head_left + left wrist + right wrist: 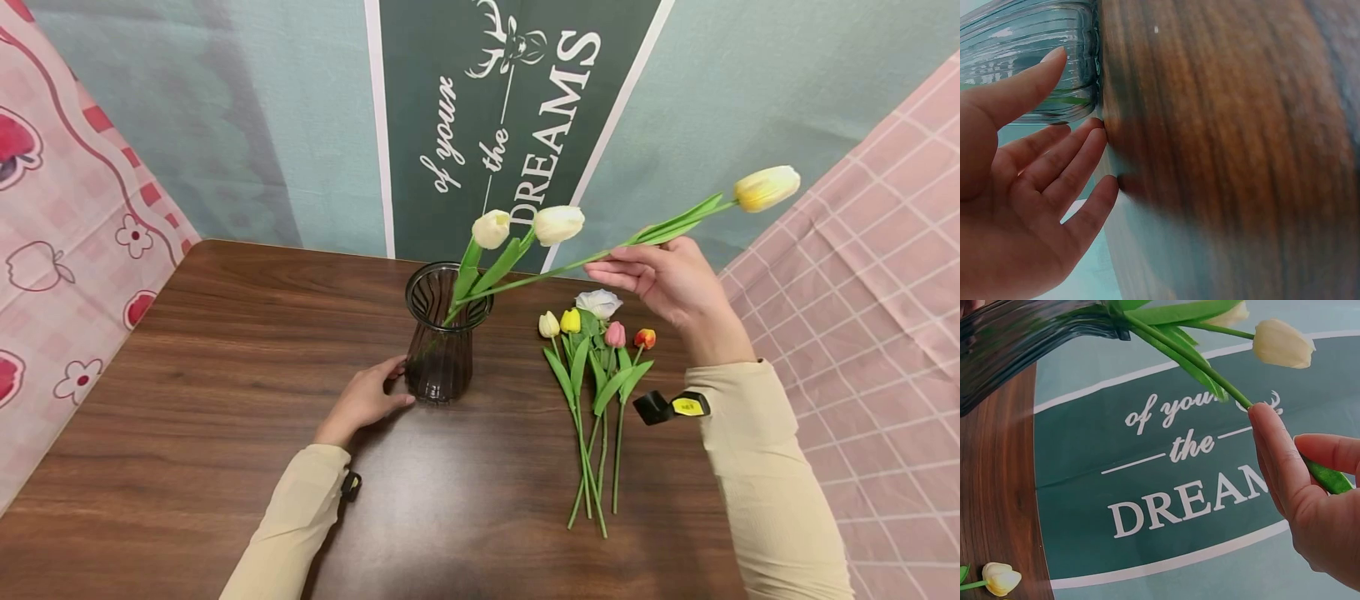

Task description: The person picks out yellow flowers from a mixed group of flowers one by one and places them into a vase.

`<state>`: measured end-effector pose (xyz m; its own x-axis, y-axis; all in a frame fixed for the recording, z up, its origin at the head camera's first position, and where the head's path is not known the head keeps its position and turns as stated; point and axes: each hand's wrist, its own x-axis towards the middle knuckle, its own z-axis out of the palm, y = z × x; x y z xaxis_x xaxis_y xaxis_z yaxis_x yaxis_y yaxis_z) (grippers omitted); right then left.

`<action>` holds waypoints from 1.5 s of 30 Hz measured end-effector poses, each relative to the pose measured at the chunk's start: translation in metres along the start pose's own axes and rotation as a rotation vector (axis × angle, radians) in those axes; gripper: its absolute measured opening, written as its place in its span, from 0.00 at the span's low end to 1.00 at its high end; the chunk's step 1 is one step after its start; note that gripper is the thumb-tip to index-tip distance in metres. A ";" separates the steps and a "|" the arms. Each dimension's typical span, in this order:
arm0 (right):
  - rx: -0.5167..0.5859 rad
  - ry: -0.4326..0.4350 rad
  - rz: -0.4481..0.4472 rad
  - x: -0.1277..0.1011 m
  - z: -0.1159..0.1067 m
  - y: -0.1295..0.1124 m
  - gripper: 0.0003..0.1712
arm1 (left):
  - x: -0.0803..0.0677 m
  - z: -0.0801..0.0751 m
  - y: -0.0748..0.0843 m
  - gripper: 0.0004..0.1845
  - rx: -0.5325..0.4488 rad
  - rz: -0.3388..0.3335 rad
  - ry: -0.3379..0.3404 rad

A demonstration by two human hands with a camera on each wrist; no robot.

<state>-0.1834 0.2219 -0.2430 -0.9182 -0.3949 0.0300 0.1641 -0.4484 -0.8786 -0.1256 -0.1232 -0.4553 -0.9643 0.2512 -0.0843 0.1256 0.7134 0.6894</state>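
Note:
A dark, ribbed glass vase (441,367) stands upright on the table, with two white tulips (558,225) leaning out to the right. My left hand (366,402) is at the vase's base, its fingers spread and fairly straight. In the left wrist view, the thumb (1025,87) overlaps the vase (1029,53) and the other fingertips are near its bottom edge. My right hand (667,279) pinches a pale yellow tulip (767,189) by its stem between thumb and fingers. The bloom points up and right, and the stem's lower end overlaps the vase's mouth. In the right wrist view, this stem (1191,357) slopes toward the vase rim.
Several loose flowers lie right of the vase: a cream tulip (549,325), a yellow one (570,321), a pink one (615,335), an orange-red one (644,338) and a whitish bloom (598,302). Behind the wooden table (225,400) hangs a printed cloth (315,125).

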 end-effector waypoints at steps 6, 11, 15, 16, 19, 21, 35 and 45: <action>-0.069 0.009 0.019 0.005 0.007 0.005 0.12 | 0.000 0.000 0.000 0.36 -0.004 0.004 0.005; -0.095 -0.013 0.023 0.008 0.012 0.010 0.12 | 0.001 0.000 -0.001 0.36 -0.007 0.004 0.006; -0.120 -0.018 0.022 0.009 0.015 0.015 0.11 | 0.000 0.000 0.000 0.35 -0.006 0.004 0.003; -0.132 -0.017 0.024 0.009 0.016 0.016 0.11 | 0.000 0.000 0.000 0.35 -0.008 0.005 0.004; -0.190 -0.018 0.029 0.011 0.018 0.020 0.09 | 0.000 0.001 0.000 0.36 -0.015 0.002 0.008; -0.231 -0.013 0.036 0.012 0.020 0.023 0.09 | 0.000 0.001 0.000 0.36 -0.020 0.000 0.010; -0.358 0.023 0.054 0.013 0.030 0.034 0.06 | -0.001 0.001 -0.001 0.35 -0.012 0.023 0.022; -0.417 0.026 0.093 0.017 0.035 0.043 0.02 | 0.000 0.002 -0.001 0.35 -0.020 0.025 0.027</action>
<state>-0.1792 0.1681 -0.2639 -0.9159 -0.3959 -0.0655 0.0913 -0.0468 -0.9947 -0.1251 -0.1230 -0.4571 -0.9669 0.2507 -0.0477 0.1451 0.6940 0.7052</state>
